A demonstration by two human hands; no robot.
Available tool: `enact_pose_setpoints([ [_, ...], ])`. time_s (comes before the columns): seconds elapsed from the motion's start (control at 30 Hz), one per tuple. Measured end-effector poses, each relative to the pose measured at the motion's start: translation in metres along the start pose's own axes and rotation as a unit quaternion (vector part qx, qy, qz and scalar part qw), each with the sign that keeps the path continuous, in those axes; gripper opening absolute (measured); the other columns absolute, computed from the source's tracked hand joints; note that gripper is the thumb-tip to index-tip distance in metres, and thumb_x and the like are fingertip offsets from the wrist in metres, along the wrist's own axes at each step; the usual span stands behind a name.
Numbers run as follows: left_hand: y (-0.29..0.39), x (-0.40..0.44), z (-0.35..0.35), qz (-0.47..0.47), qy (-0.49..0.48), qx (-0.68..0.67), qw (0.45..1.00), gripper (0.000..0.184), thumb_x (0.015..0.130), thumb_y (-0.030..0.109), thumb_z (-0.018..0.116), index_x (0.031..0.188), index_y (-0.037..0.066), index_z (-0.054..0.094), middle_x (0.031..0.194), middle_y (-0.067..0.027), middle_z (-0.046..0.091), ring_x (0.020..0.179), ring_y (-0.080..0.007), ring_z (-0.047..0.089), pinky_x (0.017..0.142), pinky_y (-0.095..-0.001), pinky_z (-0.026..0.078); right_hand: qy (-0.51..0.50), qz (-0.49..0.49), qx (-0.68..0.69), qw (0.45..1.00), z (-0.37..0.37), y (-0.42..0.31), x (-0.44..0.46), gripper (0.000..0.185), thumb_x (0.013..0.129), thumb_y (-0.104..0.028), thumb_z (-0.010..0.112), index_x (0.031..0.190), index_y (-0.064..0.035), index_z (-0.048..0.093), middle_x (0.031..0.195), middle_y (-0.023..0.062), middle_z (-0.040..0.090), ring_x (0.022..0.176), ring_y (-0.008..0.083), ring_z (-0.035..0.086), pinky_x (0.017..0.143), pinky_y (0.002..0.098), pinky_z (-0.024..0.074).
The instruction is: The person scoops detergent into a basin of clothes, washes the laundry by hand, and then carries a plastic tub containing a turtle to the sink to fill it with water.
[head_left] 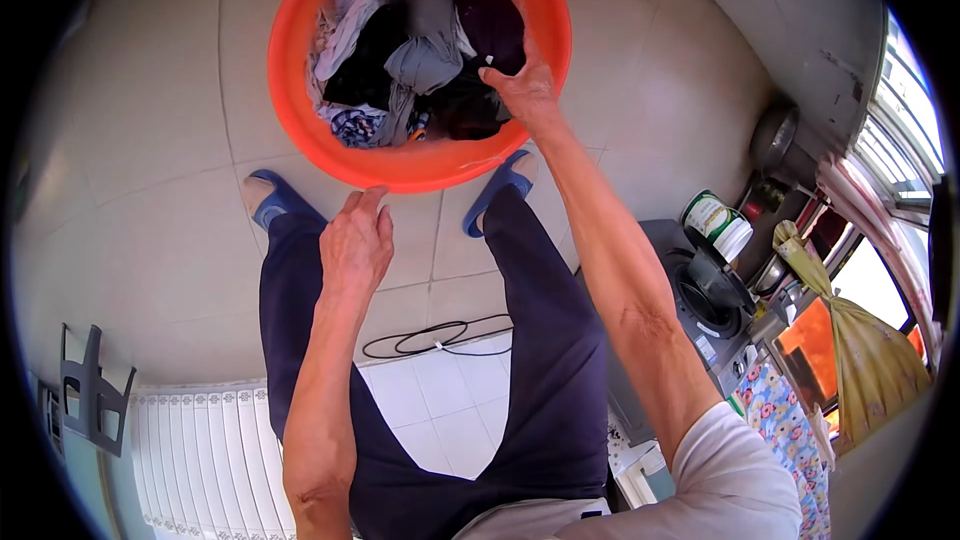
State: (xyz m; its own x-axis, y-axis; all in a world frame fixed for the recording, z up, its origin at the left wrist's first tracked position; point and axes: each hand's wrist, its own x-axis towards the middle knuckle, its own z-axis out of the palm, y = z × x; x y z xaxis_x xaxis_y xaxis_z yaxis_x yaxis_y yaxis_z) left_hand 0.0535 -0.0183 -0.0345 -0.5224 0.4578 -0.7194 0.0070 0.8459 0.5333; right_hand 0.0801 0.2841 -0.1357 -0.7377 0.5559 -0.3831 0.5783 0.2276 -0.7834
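Observation:
A big orange basin (310, 145) full of clothes stands on the floor before my feet. My right hand (528, 90) reaches over its right rim, thumb and fingers spread against the inner side, beside a dark purple garment (490, 25) and black cloth. Just below the near rim hangs my left hand (358, 245), fingers loosely bent and apart, one fingertip close to the rim. A grey garment (425, 65) lies bunched in the middle of the pile. White cloth (350, 25) is at the left, with a blue-and-white patterned piece (355, 127) below it.
Blue slippers (278, 198) are on my feet, either side of the basin. A black cable (410, 340) lies coiled on the tiles behind. At right are a white-green bucket (718, 223), a stove (700, 290) and a yellow curtain (865, 355). A grey stool (95, 390) is far left.

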Motion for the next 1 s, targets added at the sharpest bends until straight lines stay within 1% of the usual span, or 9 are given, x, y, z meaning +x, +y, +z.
enact_pose_setpoints([
  [0.1, 0.0, 0.003, 0.002, -0.002, 0.0, -0.001, 1.0, 0.03, 0.097, 0.011, 0.063, 0.126, 0.006, 0.068, 0.115, -0.0187, 0.071, 0.096, -0.0415, 0.071, 0.084, -0.0494, 0.058, 0.013, -0.031, -0.163, 0.986, 0.008, 0.041, -0.001, 0.112, 0.078, -0.028, 0.087, 0.166, -0.0061, 0.022, 0.167, 0.0245, 0.029, 0.156, 0.0371, 0.027, 0.123, 0.0463, 0.0304],
  [0.17, 0.003, 0.006, 0.004, -0.003, 0.001, -0.004, 1.0, 0.03, 0.097, 0.011, 0.062, 0.126, 0.006, 0.068, 0.115, -0.0186, 0.071, 0.096, -0.0414, 0.072, 0.083, -0.0494, 0.058, -0.018, -0.001, -0.418, 0.908, 0.019, 0.007, -0.009, 0.114, 0.081, -0.055, 0.082, 0.168, -0.0175, 0.018, 0.173, 0.0249, 0.004, 0.158, 0.0496, 0.007, 0.122, 0.0674, 0.0204],
  [0.3, 0.004, 0.01, -0.001, -0.012, -0.008, 0.008, 1.0, 0.03, 0.097, 0.01, 0.063, 0.125, 0.005, 0.068, 0.115, -0.0183, 0.071, 0.096, -0.0413, 0.072, 0.083, -0.0494, 0.058, -0.104, -0.05, -0.478, 0.871, 0.044, 0.023, 0.01, 0.13, 0.071, -0.084, 0.072, 0.169, -0.021, 0.016, 0.174, 0.0242, -0.008, 0.158, 0.0514, -0.005, 0.115, 0.0792, 0.0176],
  [0.4, 0.008, 0.012, -0.01, -0.01, -0.007, 0.006, 1.0, 0.029, 0.097, 0.009, 0.063, 0.125, 0.004, 0.068, 0.115, -0.018, 0.071, 0.096, -0.0398, 0.072, 0.083, -0.0476, 0.058, -0.108, -0.039, -0.491, 0.864, 0.069, 0.062, 0.039, 0.136, 0.066, -0.088, 0.071, 0.169, -0.0176, 0.016, 0.174, 0.0225, -0.009, 0.159, 0.051, -0.005, 0.112, 0.0822, 0.0181],
  [0.53, 0.025, 0.014, -0.025, 0.001, 0.001, -0.015, 1.0, 0.028, 0.097, 0.007, 0.064, 0.124, 0.004, 0.069, 0.115, -0.0166, 0.071, 0.097, -0.0397, 0.071, 0.083, -0.0463, 0.057, -0.128, -0.056, -0.53, 0.837, 0.084, 0.128, 0.089, 0.119, 0.08, -0.069, 0.072, 0.169, -0.0159, 0.015, 0.175, 0.0203, 0.0, 0.159, 0.0486, 0.006, 0.112, 0.0775, 0.0264],
  [0.73, 0.027, 0.018, -0.025, 0.034, 0.019, -0.035, 0.999, 0.028, 0.097, 0.008, 0.065, 0.124, 0.005, 0.069, 0.112, -0.0155, 0.071, 0.094, -0.0373, 0.072, 0.079, -0.045, 0.058, -0.168, -0.005, -0.509, 0.844, 0.088, 0.125, 0.111, 0.117, 0.078, -0.059, 0.079, 0.168, -0.0178, 0.017, 0.173, 0.0153, 0.013, 0.155, 0.0429, 0.022, 0.119, 0.0597, 0.0335],
  [0.77, 0.021, 0.017, -0.023, 0.026, 0.012, -0.023, 0.999, 0.028, 0.097, 0.008, 0.065, 0.124, 0.004, 0.069, 0.112, -0.0157, 0.071, 0.094, -0.0377, 0.072, 0.079, -0.0452, 0.058, -0.142, -0.033, -0.54, 0.829, 0.087, 0.121, 0.108, 0.104, 0.077, -0.056, 0.082, 0.162, -0.0147, 0.038, 0.171, 0.0168, 0.019, 0.152, 0.0428, 0.031, 0.115, 0.0564, 0.0407],
  [0.87, 0.005, 0.015, -0.021, 0.012, 0.01, 0.0, 1.0, 0.029, 0.096, 0.008, 0.065, 0.124, 0.004, 0.068, 0.112, -0.0155, 0.07, 0.094, -0.0368, 0.072, 0.08, -0.0451, 0.059, -0.26, 0.025, -0.609, 0.749, 0.08, 0.05, 0.117, 0.085, 0.078, -0.057, 0.084, 0.145, -0.0106, 0.06, 0.162, 0.0171, 0.038, 0.143, 0.0393, 0.046, 0.105, 0.0517, 0.0512],
  [1.0, 0.0, 0.009, -0.027, 0.004, 0.008, -0.012, 1.0, 0.03, 0.095, 0.008, 0.065, 0.124, 0.002, 0.068, 0.111, -0.0154, 0.07, 0.095, -0.0354, 0.072, 0.081, -0.0454, 0.059, -0.255, -0.052, -0.558, 0.788, 0.076, -0.072, 0.11, 0.074, 0.076, -0.06, 0.084, 0.127, -0.0079, 0.07, 0.142, 0.018, 0.058, 0.134, 0.0366, 0.057, 0.094, 0.0508, 0.0566],
])
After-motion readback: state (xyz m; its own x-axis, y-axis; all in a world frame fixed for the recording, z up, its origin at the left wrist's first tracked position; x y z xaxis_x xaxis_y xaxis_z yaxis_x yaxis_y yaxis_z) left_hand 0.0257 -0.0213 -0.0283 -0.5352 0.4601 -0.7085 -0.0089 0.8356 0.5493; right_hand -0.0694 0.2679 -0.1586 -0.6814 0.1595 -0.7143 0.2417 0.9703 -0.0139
